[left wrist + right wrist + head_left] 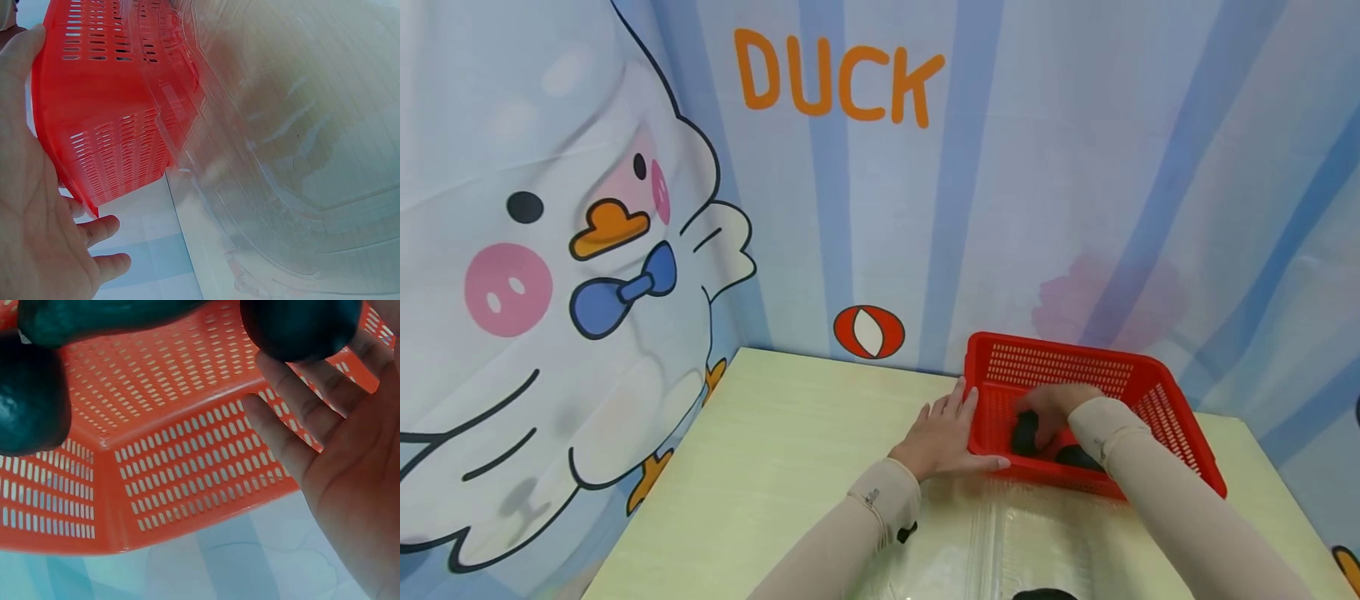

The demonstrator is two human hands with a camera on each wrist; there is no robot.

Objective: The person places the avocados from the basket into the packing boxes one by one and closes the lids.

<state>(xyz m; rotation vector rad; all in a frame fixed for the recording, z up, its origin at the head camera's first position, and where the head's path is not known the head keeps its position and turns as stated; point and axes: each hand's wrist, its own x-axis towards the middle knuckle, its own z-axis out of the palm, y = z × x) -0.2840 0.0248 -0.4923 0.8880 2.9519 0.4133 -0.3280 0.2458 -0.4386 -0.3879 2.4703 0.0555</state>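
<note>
A red perforated plastic basket (1060, 475) stands at the back right of the table. My left hand (942, 437) rests on its front left corner with fingers spread, the thumb along the front rim. Inside the basket, my right hand (1056, 406) holds a dark rounded object (303, 328) between thumb and fingers; its kind does not show. A second dark rounded object (31, 397) and a long dark green cucumber-like object (106, 319) are also in the basket. In the head view, my right hand and sleeve hide part of the contents.
Clear plastic packaging (300, 144) lies on the pale yellow table (760, 433) in front of the basket. A dark object (1045, 594) peeks in at the bottom edge. Behind the table hangs a cloth backdrop (880, 208) printed with a duck.
</note>
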